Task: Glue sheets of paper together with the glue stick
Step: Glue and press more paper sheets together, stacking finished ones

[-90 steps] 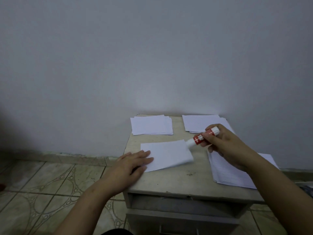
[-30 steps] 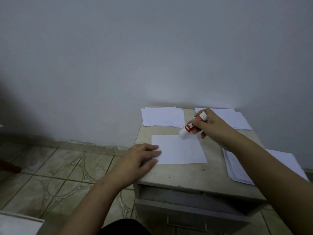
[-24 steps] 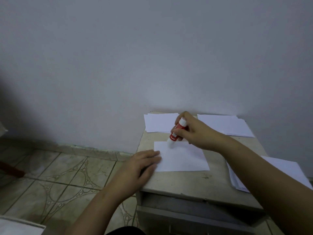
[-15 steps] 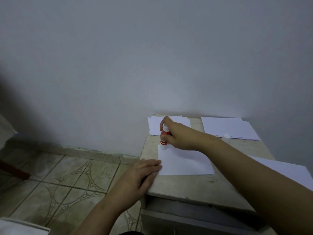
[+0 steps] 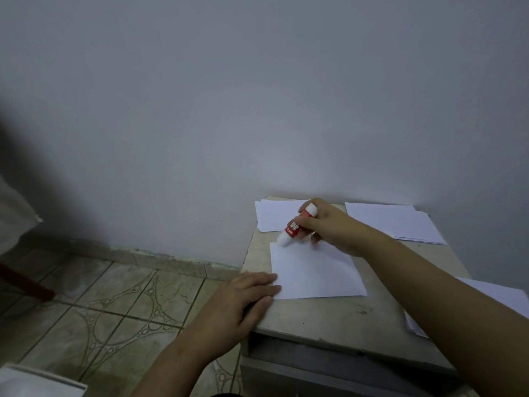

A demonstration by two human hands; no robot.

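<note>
right hand (image 5: 329, 224) grips the glue stick (image 5: 297, 224), tip on the sheet's (image 5: 315, 273) far left corner. left hand (image 5: 243, 299) lies flat, fingers pinning the sheet's left edge near the tabletop's (image 5: 329, 313) left edge.

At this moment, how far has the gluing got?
Done: one sheet laid out, pinned flat by the left hand. In hand: the right hand holds the glue stick tip-down at its far left corner. Left: no second sheet on it yet; stacks wait.
</note>
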